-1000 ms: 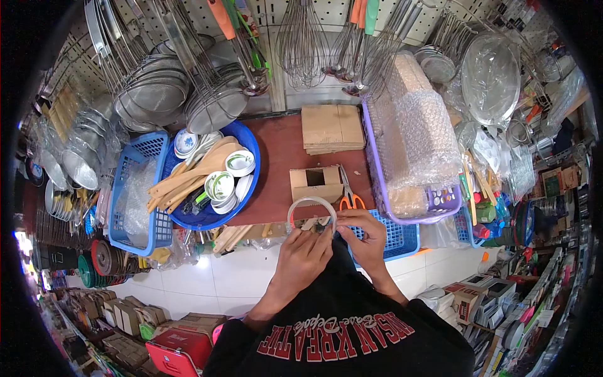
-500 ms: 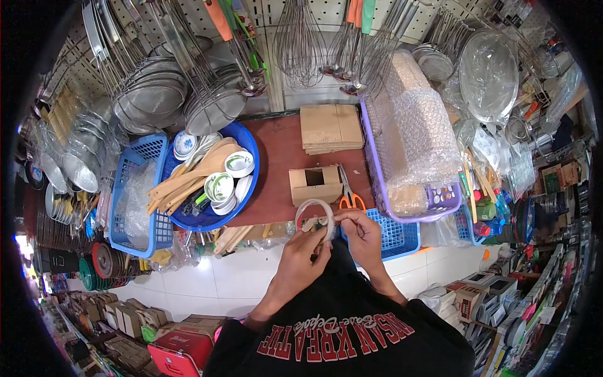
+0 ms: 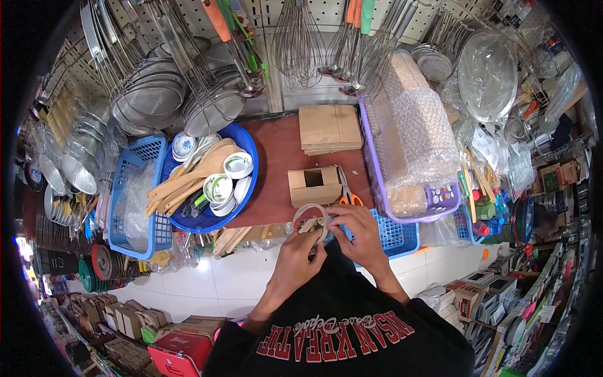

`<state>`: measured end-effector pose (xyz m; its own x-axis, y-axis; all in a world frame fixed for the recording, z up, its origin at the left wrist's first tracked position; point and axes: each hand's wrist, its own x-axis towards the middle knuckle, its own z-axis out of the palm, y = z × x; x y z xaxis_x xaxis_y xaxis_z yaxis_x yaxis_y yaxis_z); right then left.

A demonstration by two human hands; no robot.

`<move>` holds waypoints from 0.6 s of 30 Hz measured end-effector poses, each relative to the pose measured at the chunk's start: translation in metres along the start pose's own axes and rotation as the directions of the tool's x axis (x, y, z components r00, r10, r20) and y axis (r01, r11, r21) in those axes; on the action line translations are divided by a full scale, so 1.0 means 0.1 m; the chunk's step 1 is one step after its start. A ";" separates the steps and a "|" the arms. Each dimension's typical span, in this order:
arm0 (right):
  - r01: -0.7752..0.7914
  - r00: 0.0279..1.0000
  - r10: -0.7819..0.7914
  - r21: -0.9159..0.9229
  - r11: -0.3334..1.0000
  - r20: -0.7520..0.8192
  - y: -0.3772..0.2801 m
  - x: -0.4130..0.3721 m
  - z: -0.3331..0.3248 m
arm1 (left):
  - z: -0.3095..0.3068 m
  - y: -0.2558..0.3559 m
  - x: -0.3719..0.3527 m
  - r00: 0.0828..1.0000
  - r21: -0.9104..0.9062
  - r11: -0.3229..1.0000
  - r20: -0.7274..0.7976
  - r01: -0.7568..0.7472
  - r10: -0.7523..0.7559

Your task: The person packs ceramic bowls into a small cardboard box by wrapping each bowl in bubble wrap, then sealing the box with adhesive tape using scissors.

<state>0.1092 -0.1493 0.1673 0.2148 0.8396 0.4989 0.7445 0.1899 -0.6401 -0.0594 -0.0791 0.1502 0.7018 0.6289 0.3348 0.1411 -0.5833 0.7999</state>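
A roll of clear tape (image 3: 309,210) is held upright just in front of the table's near edge. My left hand (image 3: 299,259) is closed around the lower part of the roll. My right hand (image 3: 357,234) touches the roll's right side with its fingers bent together; whether a tape end is between them is too small to tell. Just beyond the roll, a small cardboard box (image 3: 315,195) with a square opening lies on the red-brown table (image 3: 273,163). Scissors with orange handles (image 3: 345,188) lie against the box's right side, their handles partly behind my right hand.
Flattened cardboard (image 3: 330,127) is stacked behind the box. A blue bowl (image 3: 246,202) of utensils and small bowls stands left, beside a blue basket (image 3: 151,235). At right are a purple basket (image 3: 377,182) with bubble-wrapped items and a blue basket (image 3: 402,235). Whisks (image 3: 300,50) hang above.
The tape roll has moved slightly left and down with my left hand. My right hand has shifted left onto the roll's side, its back turned more upward.
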 end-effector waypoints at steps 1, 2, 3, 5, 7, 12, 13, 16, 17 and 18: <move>0.021 1.000 -0.020 -0.029 0.999 0.019 0.01 0.00 0.01 | 0.01 -0.02 -0.01 1.000 -0.014 1.000 -0.009 0.010 -0.010; -0.074 0.996 0.073 0.042 0.996 0.042 0.01 -0.01 0.03 | 0.02 -0.05 -0.02 1.000 -0.028 0.999 -0.017 0.020 -0.020; -0.170 0.984 0.163 0.111 0.979 0.071 0.03 -0.04 0.06 | 0.04 -0.08 -0.05 0.998 -0.062 0.997 -0.039 0.052 -0.054; -0.334 0.942 0.315 0.276 0.901 0.112 0.09 -0.09 0.11 | 0.08 -0.17 -0.13 0.989 -0.132 0.985 -0.077 0.112 -0.123; -0.453 0.887 0.437 0.465 0.760 0.149 0.18 -0.13 0.16 | 0.08 -0.30 -0.19 0.993 -0.155 0.983 -0.063 0.093 -0.104; -0.473 0.881 0.421 0.417 0.776 0.215 0.30 -0.23 0.29 | 0.04 -0.42 -0.24 0.974 -0.159 0.962 -0.001 0.224 -0.227; -0.473 0.881 0.413 0.381 0.795 0.233 0.30 -0.23 0.30 | 0.08 -0.47 -0.26 0.964 -0.167 0.950 -0.006 0.263 -0.267; -0.498 0.863 0.414 0.342 0.797 0.291 0.23 -0.23 0.32 | 0.19 -0.66 -0.32 0.939 -0.295 0.896 0.016 0.333 -0.343; -0.490 0.865 0.406 0.329 0.807 0.294 0.22 -0.24 0.34 | 0.22 -0.71 -0.34 0.932 -0.352 0.869 0.029 0.347 -0.361; -0.482 0.868 0.398 0.316 0.817 0.297 0.20 -0.26 0.37 | 0.24 -0.74 -0.35 0.933 -0.369 0.861 0.062 0.351 -0.354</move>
<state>0.0953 -0.1480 0.1195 0.2950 0.9555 0.0052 0.3053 -0.0891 -0.9481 -0.0772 -0.0700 0.0671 0.6486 0.7611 -0.0015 0.1103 -0.0920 0.9896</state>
